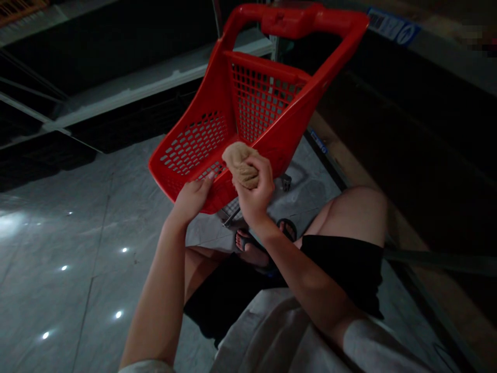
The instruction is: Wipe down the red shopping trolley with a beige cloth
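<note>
At the near edge of the red shopping cart [303,116], the right hand [259,187] is holding a beige cloth [239,156] in a closed grip, thumb and fingers bunching the fabric while a loose fold is sticking out past them. The cloth is lying over the cart's rim, seemingly touching it, though the exact contact is being hidden by the hand. Just beside it, the left hand [192,198] is resting at the low end of the same rim, its thumb pointing toward the cloth; most of its fingers are not showing, so how far that grip is closed I cannot tell.

By my judgement, the work is standing partway: the cloth is in hand and sitting at the cart, but nothing is marking the job as complete. Which surfaces are already done I cannot say, as the red plastic is looking much the same all over in this dim light. The handle [295,22] and mesh panel [267,63] are standing apart from the cloth; whether they are done or left, the view is not settling.

Farther out, sandals [288,228] are showing below the cart on the grey floor [77,295], and a metal shelf [143,93] is running behind.
</note>
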The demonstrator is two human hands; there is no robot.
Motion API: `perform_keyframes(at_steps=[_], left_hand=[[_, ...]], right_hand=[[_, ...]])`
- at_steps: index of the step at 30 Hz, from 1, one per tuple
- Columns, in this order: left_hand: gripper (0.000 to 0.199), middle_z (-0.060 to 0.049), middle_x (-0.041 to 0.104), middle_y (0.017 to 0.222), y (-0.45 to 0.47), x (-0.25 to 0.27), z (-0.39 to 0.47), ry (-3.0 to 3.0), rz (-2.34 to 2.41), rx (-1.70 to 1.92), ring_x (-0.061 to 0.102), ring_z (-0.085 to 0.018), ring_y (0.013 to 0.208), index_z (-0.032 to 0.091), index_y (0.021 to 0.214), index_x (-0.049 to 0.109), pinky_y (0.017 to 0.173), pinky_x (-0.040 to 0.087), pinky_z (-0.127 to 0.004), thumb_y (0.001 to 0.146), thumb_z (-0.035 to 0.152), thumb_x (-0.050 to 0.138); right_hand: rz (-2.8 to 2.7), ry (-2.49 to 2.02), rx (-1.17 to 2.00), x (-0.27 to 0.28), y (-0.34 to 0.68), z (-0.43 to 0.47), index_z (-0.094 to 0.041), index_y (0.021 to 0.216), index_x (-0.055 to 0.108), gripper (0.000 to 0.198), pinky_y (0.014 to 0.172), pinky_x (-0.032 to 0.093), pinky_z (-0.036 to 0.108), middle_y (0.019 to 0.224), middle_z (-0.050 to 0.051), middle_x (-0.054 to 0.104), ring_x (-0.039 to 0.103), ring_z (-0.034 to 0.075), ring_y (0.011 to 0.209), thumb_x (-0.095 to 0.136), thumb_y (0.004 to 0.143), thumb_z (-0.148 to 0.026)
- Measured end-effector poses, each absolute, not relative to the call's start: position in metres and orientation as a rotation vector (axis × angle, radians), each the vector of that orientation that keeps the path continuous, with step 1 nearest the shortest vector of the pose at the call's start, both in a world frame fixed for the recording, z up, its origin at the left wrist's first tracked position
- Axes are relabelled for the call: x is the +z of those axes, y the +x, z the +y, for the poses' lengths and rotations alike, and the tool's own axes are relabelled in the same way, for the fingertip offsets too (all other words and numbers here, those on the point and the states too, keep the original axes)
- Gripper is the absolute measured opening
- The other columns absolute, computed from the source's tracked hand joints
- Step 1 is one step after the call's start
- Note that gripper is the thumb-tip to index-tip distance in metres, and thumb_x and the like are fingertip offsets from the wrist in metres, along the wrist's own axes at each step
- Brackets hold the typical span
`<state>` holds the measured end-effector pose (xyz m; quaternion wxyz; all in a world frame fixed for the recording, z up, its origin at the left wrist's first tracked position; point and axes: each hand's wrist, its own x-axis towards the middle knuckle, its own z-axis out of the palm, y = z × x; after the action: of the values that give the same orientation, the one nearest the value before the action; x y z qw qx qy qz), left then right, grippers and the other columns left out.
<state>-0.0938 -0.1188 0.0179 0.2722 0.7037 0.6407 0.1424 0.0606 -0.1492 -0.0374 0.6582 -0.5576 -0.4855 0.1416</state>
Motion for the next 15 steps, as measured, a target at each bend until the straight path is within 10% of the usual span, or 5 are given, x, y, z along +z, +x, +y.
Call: perform_keyframes(at_steps=[9, 15], left_hand=[[0.058, -0.006, 0.061, 0.063, -0.068, 0.02, -0.126, 1.889, 1.7, 0.452, 0.067, -0.026, 0.083, 0.023, 0.063, 0.058, 0.083, 0.052, -0.036, 0.099, 0.063, 0.038], [0.057, -0.009, 0.074, 0.081, -0.073, 0.012, -0.121, 1.846, 1.696, 0.432, 0.071, -0.029, 0.095, 0.02, 0.075, 0.068, 0.091, 0.054, -0.04, 0.098, 0.061, 0.037]], right_hand=[[-1.137, -1.393, 0.691, -0.153, 0.028, -0.182, -0.028, 0.084, 0.058, 0.01, 0.078, 0.059, 0.04, 0.089, 0.004, 0.065, 0.065, 0.023, 0.084, 0.062, 0.081, -0.019], [-1.123, -1.261, 0.499, -0.066, 0.045, -0.178, -0.026, 0.097, 0.057, 0.013, 0.093, 0.056, 0.038, 0.1, 0.005, 0.065, 0.065, 0.022, 0.1, 0.064, 0.086, -0.023]])
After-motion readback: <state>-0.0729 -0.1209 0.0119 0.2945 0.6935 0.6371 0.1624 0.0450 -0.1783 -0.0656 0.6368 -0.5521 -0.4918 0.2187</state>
